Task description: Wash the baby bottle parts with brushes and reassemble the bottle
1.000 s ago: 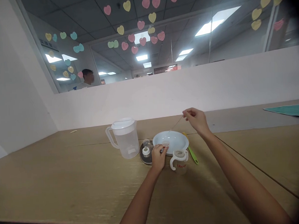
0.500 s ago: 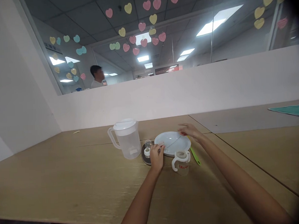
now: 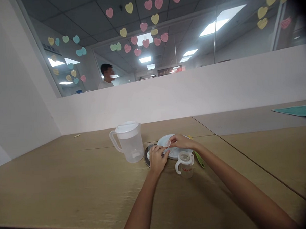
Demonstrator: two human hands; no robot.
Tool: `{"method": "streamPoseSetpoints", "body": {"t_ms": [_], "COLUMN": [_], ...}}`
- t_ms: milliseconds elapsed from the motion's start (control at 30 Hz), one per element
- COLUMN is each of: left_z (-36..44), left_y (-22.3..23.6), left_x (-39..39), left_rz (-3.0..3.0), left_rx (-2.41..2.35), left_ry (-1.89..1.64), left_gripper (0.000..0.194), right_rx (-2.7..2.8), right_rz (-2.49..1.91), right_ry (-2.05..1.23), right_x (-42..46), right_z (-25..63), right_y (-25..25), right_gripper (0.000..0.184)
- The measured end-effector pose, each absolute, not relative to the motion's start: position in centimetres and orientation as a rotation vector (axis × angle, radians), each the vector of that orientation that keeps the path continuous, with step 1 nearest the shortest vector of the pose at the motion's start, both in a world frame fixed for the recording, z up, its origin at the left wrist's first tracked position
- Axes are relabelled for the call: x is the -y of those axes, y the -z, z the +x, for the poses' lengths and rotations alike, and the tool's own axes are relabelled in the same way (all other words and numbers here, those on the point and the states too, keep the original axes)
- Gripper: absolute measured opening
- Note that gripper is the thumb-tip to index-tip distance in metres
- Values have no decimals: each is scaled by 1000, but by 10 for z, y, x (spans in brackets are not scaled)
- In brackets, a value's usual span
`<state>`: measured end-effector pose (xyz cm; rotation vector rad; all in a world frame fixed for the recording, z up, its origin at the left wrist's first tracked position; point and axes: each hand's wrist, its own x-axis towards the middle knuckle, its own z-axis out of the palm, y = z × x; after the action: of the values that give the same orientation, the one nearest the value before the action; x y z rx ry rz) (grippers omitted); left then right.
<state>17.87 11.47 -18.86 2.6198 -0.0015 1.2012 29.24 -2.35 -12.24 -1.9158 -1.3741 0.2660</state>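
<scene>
My right hand (image 3: 181, 141) reaches over the white basin (image 3: 162, 140), its fingertips pinching a small clear round piece (image 3: 168, 144). Close beside it, my left hand (image 3: 157, 159) is curled at the basin's left edge, fingers and thumb bent toward each other; what lies between them is hidden. Partly under that hand is a dark round tray (image 3: 146, 161), with a white ring-like cap and a clear dome cover (image 3: 150, 145) on it. A clear bottle (image 3: 187, 168) with two white handles stands upright and uncapped in front of the basin.
A lidded translucent pitcher (image 3: 131, 144) stands left of the tray. The green handle (image 3: 200, 159) of a utensil sticks out right of the basin. A teal cloth (image 3: 298, 111) lies at far right. Behind the low wall, a person (image 3: 106, 77) shows through the glass.
My right hand has moved left from the basin's far right side to beside my left hand. The thin line stretched between the hands before is no longer clearly seen there.
</scene>
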Motion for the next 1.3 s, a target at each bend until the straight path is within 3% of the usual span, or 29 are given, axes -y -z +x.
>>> {"method": "streamPoseSetpoints", "body": {"t_ms": [333, 500, 700, 833, 1033, 1300], "left_z": [176, 177, 178, 178, 179, 181], "left_y": [192, 195, 197, 199, 201, 203], "left_x": [-145, -152, -153, -153, -155, -159], "left_rz": [2777, 2773, 2763, 2760, 2748, 2750], "left_rx": [-521, -679, -702, -699, -723, -739], "left_ry": [-1260, -1143, -973, -917, -889, -866], "left_gripper": [37, 32, 25, 27, 24, 18], "right_rx": [1213, 1247, 994, 809, 1210, 1356], "right_rz": [-2497, -2358, -1972, -1518, -1732, -1930], "right_ry": [-137, -265, 17, -49, -362, -470], "right_x": [28, 26, 24, 42, 66, 64], "right_z": [310, 312, 313, 297, 272, 273], "right_y": [140, 154, 128, 92, 67, 72], "right_gripper": [10, 5, 40, 39, 33, 28]}}
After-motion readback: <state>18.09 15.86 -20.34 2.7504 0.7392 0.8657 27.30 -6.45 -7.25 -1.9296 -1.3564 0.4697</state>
